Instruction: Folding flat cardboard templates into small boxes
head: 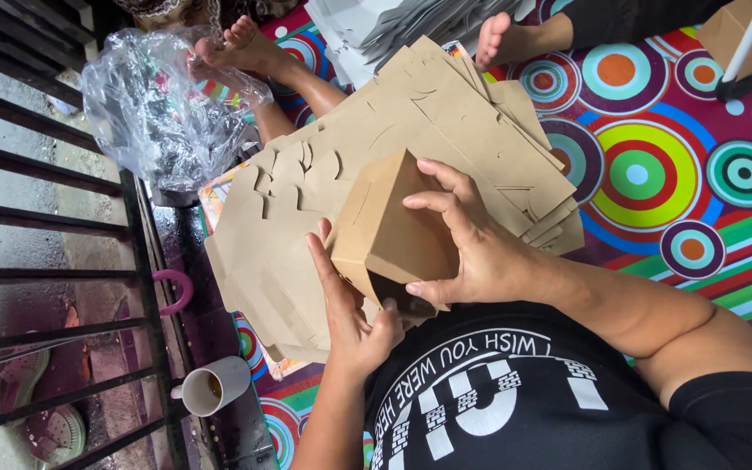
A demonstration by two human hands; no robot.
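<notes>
We see both hands closed around a small brown cardboard box [389, 231], folded into shape, matte and smooth, with crisp edges and one dark open end facing the person's chest. The right hand [463, 244] wraps over its top face, fingers spread and thumb hooked at the open end. The left hand [350, 318] grips it from the opposite side, fingers flat along a side panel and thumb at the opening. The box is held in the air just above a loose stack of flat die-cut box blanks [428, 122] in the same brown card, their scalloped tabs and slits showing along the fanned edges.

The blanks lie on a floor mat [654, 174] printed with bright concentric circles in green, red, blue and purple. Beside them sits a crumpled clear plastic bag [154, 109], glossy and wrinkled; its contents are too blurred to tell. A white cup [215, 386] with brown liquid stands by black metal bars [54, 218] on wet-looking ground.

Another person's bare feet [502, 39] rest near a pile of pale grey flat blanks [385, 26], cut off by the frame's edge. The underside of the held box is hidden by the hands.
</notes>
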